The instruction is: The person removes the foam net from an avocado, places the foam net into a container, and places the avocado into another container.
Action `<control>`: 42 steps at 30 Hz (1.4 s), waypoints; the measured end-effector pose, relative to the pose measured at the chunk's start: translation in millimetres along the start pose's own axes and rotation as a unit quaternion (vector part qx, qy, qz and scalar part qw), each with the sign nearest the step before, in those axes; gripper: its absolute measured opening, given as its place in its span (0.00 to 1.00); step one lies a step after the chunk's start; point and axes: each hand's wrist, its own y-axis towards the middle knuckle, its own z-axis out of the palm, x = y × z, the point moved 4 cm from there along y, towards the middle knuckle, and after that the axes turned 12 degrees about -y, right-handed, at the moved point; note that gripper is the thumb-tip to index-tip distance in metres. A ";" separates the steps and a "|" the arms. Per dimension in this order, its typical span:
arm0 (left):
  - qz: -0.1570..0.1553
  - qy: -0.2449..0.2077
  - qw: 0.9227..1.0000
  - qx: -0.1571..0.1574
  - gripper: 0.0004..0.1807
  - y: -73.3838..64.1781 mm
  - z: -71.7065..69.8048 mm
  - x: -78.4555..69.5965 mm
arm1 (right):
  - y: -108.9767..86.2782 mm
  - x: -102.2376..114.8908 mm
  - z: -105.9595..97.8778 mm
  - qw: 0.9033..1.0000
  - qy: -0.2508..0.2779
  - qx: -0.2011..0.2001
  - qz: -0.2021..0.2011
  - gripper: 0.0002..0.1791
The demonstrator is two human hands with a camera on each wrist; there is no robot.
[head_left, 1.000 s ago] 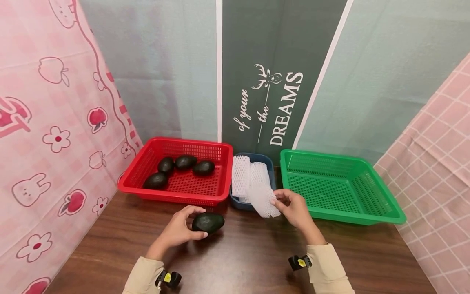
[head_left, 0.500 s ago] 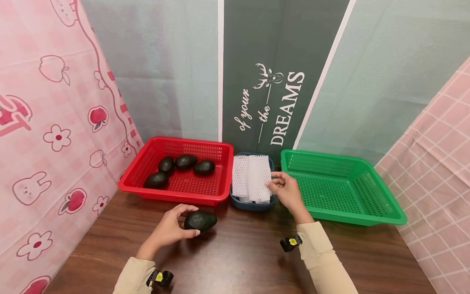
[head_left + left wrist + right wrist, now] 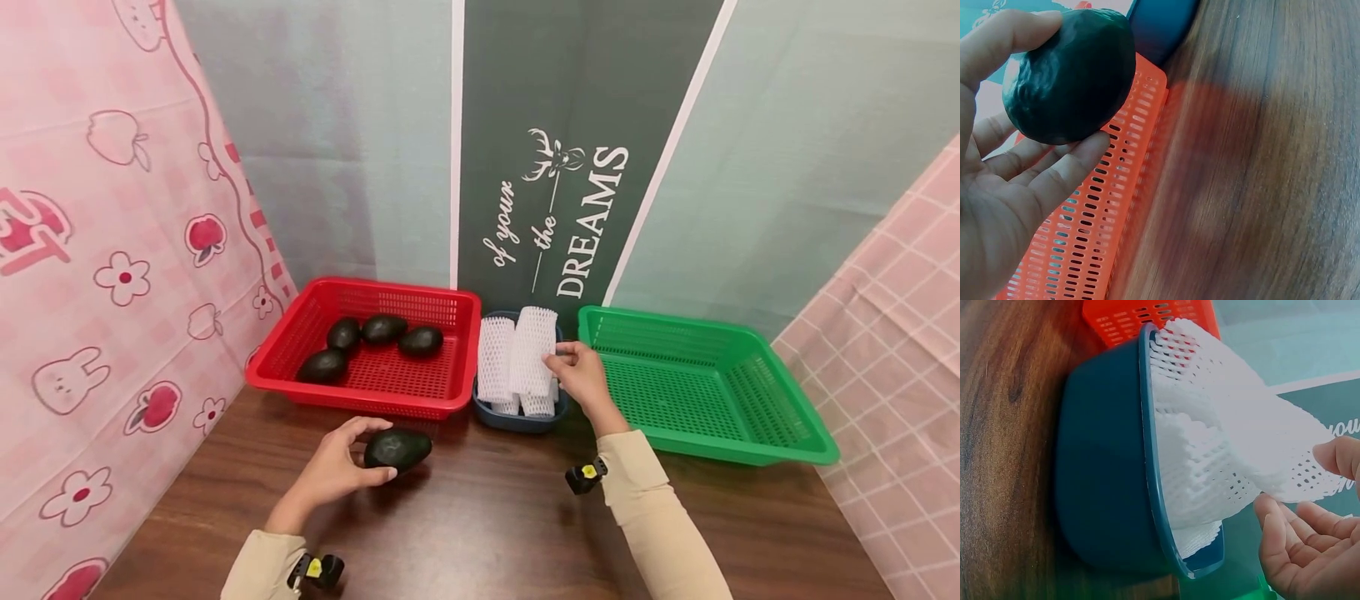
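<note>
My left hand (image 3: 334,460) holds a dark green avocado (image 3: 399,450) above the table in front of the red basket; in the left wrist view the thumb lies on one side of the avocado (image 3: 1075,78) and the fingers on the other. Over the small blue basin (image 3: 1100,462), my right hand (image 3: 587,377) pinches the edge of a white foam net sleeve (image 3: 534,354) between thumb and fingers. More white foam nets (image 3: 495,358) lie in the basin, partly hidden under that sleeve.
At the left stands a red basket (image 3: 367,402) with several avocados (image 3: 384,329) inside. A green basket (image 3: 712,446) is to the right of the basin. Printed cloths (image 3: 375,150) rise behind and at both sides of the wooden table (image 3: 480,517).
My right hand has moved back and slightly left; the foam net it pinches, earlier slanting over the basin's front, now stands more upright. My left hand has shifted left with the avocado.
</note>
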 end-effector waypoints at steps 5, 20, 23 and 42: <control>-0.001 0.000 1.000 -0.001 0.32 0.4 -1.6 -1.2 | -1.9 3.3 -2.6 0.999 -0.031 -0.015 -0.009 0.26; -0.001 -0.001 1.000 -0.004 0.32 0.1 -3.0 -1.9 | -2.9 4.3 -6.8 0.998 -0.058 -0.036 -0.002 0.26; -0.001 -0.002 1.000 -0.003 0.31 0.1 -3.0 -1.3 | -3.1 3.9 -7.3 0.998 -0.056 -0.035 -0.002 0.26; 0.008 0.006 1.000 0.003 0.31 0.9 -3.9 -3.6 | -7.0 -4.7 -26.4 0.998 -0.045 -0.047 0.001 0.22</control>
